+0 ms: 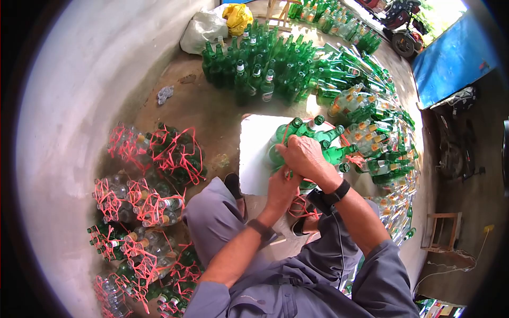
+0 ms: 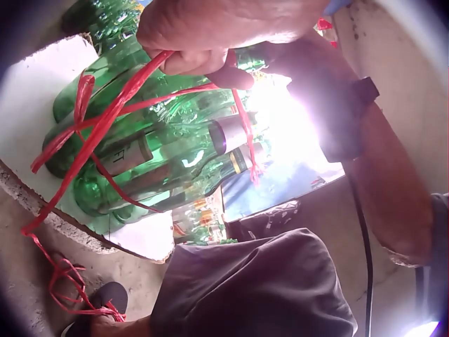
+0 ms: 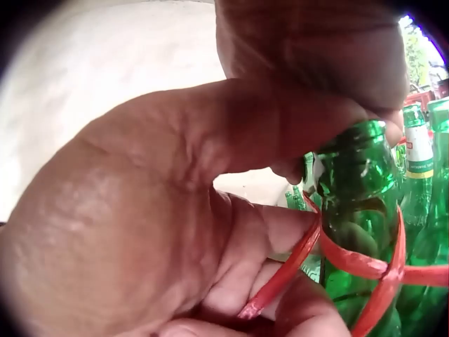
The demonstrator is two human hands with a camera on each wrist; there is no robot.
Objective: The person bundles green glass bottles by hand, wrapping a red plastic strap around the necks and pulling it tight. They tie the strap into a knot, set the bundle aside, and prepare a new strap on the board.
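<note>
Several green glass bottles (image 1: 333, 134) stand grouped on a white slab (image 1: 254, 159) in front of the person. Red plastic twine (image 3: 351, 262) wraps round the bottle necks, and a long strand of the twine (image 2: 102, 130) slants down past the slab's edge. My right hand (image 1: 305, 155) is over the near bottles, its fingers bent and pinching the twine. Just below and touching it, my left hand (image 1: 282, 189) grips the twine close to a bottle neck. In the right wrist view, a green bottle's mouth (image 3: 365, 130) is right beside the fingers. The fingertips partly hide one another.
Bottle bundles tied with red twine (image 1: 140, 201) lie on the left floor. Loose green bottles (image 1: 254, 58) stand ahead; more bottles (image 1: 376, 138) lie stacked to the right. A grey sack (image 1: 203, 33) and a yellow bag (image 1: 237, 18) lie by the wall. Twine (image 2: 66, 288) trails near a shoe.
</note>
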